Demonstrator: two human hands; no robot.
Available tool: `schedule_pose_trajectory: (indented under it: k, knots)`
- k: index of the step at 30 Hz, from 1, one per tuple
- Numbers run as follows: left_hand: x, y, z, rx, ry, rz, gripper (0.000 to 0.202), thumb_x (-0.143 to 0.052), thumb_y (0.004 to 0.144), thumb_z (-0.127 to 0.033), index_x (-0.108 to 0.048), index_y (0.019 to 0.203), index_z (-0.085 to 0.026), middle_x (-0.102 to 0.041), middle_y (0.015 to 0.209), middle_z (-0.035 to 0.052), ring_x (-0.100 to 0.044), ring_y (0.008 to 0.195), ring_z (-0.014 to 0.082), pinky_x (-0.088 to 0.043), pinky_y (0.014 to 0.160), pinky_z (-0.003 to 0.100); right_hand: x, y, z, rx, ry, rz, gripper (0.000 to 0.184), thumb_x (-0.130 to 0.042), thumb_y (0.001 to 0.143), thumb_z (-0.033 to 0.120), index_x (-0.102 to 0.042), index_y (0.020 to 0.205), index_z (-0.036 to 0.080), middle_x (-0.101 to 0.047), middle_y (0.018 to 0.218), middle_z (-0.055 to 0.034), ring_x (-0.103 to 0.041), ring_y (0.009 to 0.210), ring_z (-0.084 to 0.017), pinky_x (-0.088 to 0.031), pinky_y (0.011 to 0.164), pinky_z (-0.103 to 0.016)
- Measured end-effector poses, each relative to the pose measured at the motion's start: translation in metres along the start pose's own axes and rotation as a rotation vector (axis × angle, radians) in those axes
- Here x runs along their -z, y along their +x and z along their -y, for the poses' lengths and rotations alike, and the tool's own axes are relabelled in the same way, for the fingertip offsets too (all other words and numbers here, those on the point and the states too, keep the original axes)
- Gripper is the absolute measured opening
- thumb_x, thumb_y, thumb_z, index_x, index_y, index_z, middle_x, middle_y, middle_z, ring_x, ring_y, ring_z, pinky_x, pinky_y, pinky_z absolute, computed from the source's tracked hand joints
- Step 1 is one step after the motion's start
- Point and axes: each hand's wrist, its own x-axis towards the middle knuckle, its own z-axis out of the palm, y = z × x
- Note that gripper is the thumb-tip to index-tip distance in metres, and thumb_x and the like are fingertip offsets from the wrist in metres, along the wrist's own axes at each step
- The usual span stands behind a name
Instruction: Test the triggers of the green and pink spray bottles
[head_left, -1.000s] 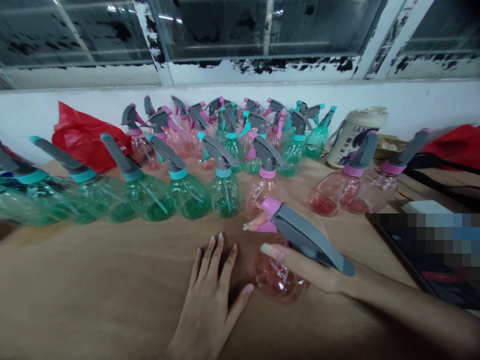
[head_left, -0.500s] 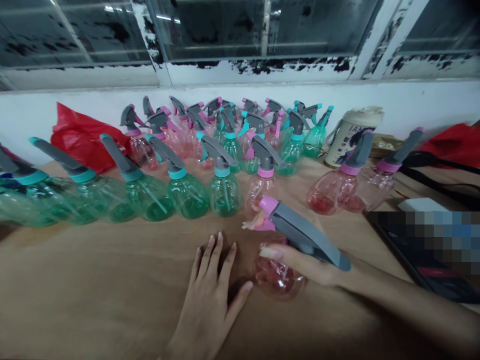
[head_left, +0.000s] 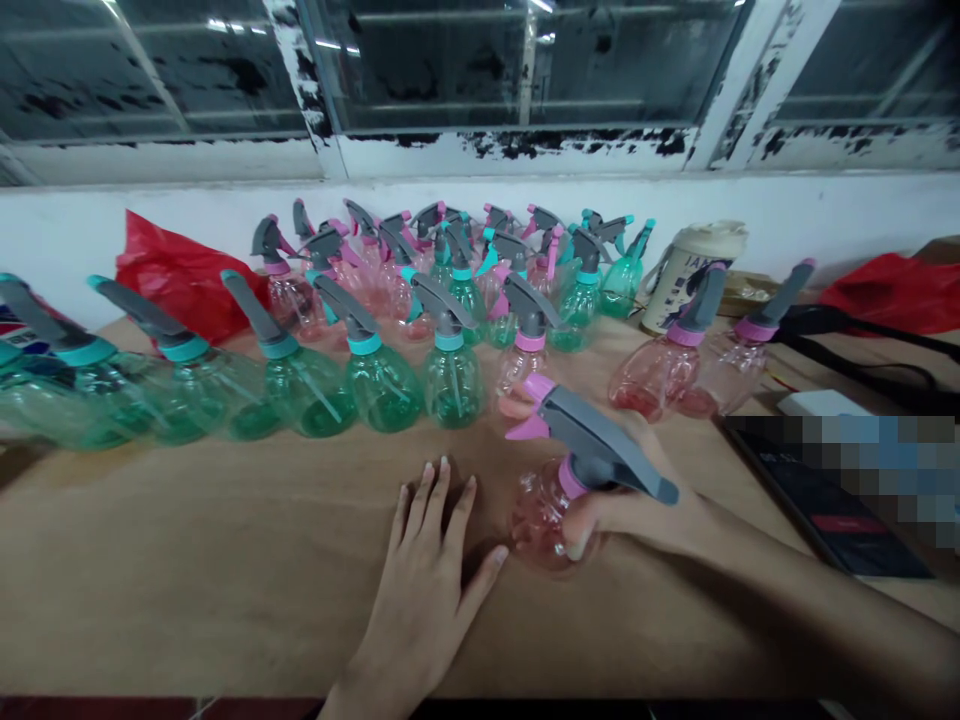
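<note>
My left hand (head_left: 420,580) lies flat on the wooden table (head_left: 187,570), fingers spread and holding nothing. Just right of its thumb, a clear pink spray bottle (head_left: 540,520) with a pink collar and a grey-and-pink trigger head (head_left: 600,430) is in the grip of my right hand (head_left: 637,515). The right thumb presses against the bottle's near side below the collar. Its other fingers reach round behind, partly hidden by the head. Beyond my hands stands a row of green spray bottles (head_left: 382,390), with one pink spray bottle (head_left: 517,370) at its right end.
Two pink spray bottles (head_left: 649,375) stand to the right, near a printed cup (head_left: 694,280). A phone (head_left: 832,510) lies at the right. More spray bottles crowd together by the wall. Red plastic bags (head_left: 187,280) sit at both sides.
My right thumb has moved down and right, baring the pink collar. The view has shifted slightly, and the table's near edge now shows. My left hand stays flat on the table.
</note>
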Motion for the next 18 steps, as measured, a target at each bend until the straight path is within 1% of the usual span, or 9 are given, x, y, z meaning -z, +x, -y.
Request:
schedule_pose_trajectory:
  k: [2,3,4,6,8,11,13,15,18]
  knots:
    - [0.001,0.000,0.000,-0.003,0.002,-0.005,0.053,-0.044,0.096,-0.044,-0.042,0.139,-0.013,-0.039,0.149,0.0205,-0.033,0.139,0.0355,-0.038,0.105,0.058,0.002,-0.002,0.000,-0.026,0.088,0.012,0.083,-0.084,0.059,0.047,-0.052,0.134,0.027,-0.069,0.069,0.0057,-0.062,0.055,-0.015,-0.051,0.050,-0.026]
    - [0.001,0.000,0.001,-0.007,0.006,-0.005,0.053,-0.044,0.096,-0.045,-0.043,0.138,-0.012,-0.040,0.148,0.0208,-0.034,0.139,0.0355,-0.038,0.105,0.058,0.002,-0.004,0.000,-0.033,0.115,0.026,0.088,-0.084,0.059,0.045,-0.048,0.137,0.028,-0.071,0.075,0.0051,-0.064,0.058,-0.015,-0.053,0.054,-0.026]
    - [0.001,0.000,0.001,-0.014,0.010,-0.007,0.053,-0.043,0.096,-0.045,-0.043,0.138,-0.012,-0.041,0.148,0.0210,-0.034,0.138,0.0355,-0.039,0.105,0.058,0.002,-0.007,0.000,-0.036,0.113,0.037,0.088,-0.084,0.061,0.043,-0.045,0.139,0.029,-0.072,0.081,0.0043,-0.067,0.063,-0.016,-0.055,0.060,-0.028]
    - [0.002,0.000,0.002,-0.026,0.018,-0.012,0.053,-0.042,0.097,-0.045,-0.043,0.138,-0.012,-0.041,0.148,0.0211,-0.035,0.138,0.0351,-0.040,0.104,0.057,0.001,-0.013,0.000,-0.046,0.066,0.045,0.079,-0.081,0.067,0.040,-0.045,0.136,0.029,-0.073,0.090,0.0026,-0.070,0.076,-0.019,-0.057,0.075,-0.032]
    - [0.002,0.000,0.002,-0.033,0.019,-0.012,0.053,-0.042,0.097,-0.045,-0.043,0.138,-0.012,-0.040,0.148,0.0212,-0.035,0.138,0.0348,-0.039,0.105,0.057,0.000,-0.021,-0.002,-0.053,-0.013,0.018,0.066,-0.079,0.070,0.040,-0.050,0.129,0.029,-0.072,0.095,0.0005,-0.069,0.086,-0.021,-0.055,0.082,-0.036]
    - [0.001,0.000,0.003,-0.025,0.011,-0.001,0.054,-0.044,0.096,-0.045,-0.043,0.139,-0.012,-0.040,0.148,0.0207,-0.033,0.139,0.0348,-0.037,0.106,0.058,0.001,-0.031,-0.004,-0.031,-0.150,-0.051,0.053,-0.079,0.069,0.044,-0.058,0.113,0.025,-0.070,0.104,-0.0041,-0.067,0.095,-0.025,-0.054,0.084,-0.040]
    - [0.000,0.000,0.003,-0.019,0.012,-0.001,0.055,-0.046,0.095,-0.046,-0.043,0.139,-0.011,-0.040,0.148,0.0207,-0.033,0.139,0.0350,-0.035,0.107,0.059,0.003,-0.035,-0.002,-0.028,-0.223,-0.071,0.040,-0.076,0.071,0.047,-0.061,0.100,0.023,-0.069,0.102,-0.0052,-0.066,0.095,-0.026,-0.054,0.084,-0.040]
    - [-0.001,0.000,0.003,-0.016,0.017,-0.003,0.055,-0.046,0.095,-0.045,-0.044,0.138,-0.011,-0.040,0.149,0.0213,-0.032,0.139,0.0355,-0.035,0.107,0.059,0.006,-0.037,0.003,-0.038,-0.273,-0.071,0.032,-0.073,0.075,0.048,-0.062,0.091,0.023,-0.070,0.094,-0.0047,-0.067,0.090,-0.025,-0.055,0.082,-0.040]
    - [-0.002,0.000,0.003,-0.019,0.022,0.003,0.055,-0.046,0.095,-0.044,-0.044,0.138,-0.010,-0.039,0.149,0.0222,-0.032,0.139,0.0361,-0.035,0.107,0.060,0.013,-0.038,0.008,-0.039,-0.334,-0.081,0.029,-0.071,0.077,0.045,-0.063,0.094,0.024,-0.072,0.089,-0.0043,-0.069,0.084,-0.025,-0.056,0.077,-0.039]
